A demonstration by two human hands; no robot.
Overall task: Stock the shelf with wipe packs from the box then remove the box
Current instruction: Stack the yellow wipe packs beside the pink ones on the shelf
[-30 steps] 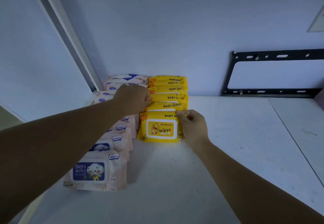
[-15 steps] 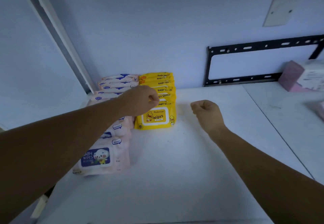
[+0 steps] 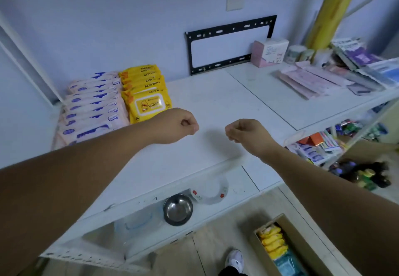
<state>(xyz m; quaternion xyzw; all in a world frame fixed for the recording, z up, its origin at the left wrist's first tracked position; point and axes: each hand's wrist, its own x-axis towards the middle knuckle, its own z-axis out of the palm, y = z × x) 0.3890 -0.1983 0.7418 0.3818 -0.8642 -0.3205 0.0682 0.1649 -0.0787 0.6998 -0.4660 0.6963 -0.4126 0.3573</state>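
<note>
A row of yellow wipe packs stands at the back left of the white shelf, beside a row of pink-and-blue wipe packs. My left hand hovers over the shelf just in front of the yellow row, fingers curled shut, holding nothing. My right hand is a little to its right, also closed and empty. On the floor at lower right sits the cardboard box, with yellow packs and blue packs inside.
A black wall bracket is fixed behind the shelf. Pink boxes, jars and flat packets crowd the shelf's right part. A steel bowl lies on the lower shelf. Below right are more goods. My shoe is beside the box.
Both hands left the yellow packs and drew back toward me. The view swung down and right, bringing the lower shelf, floor and box into sight.
</note>
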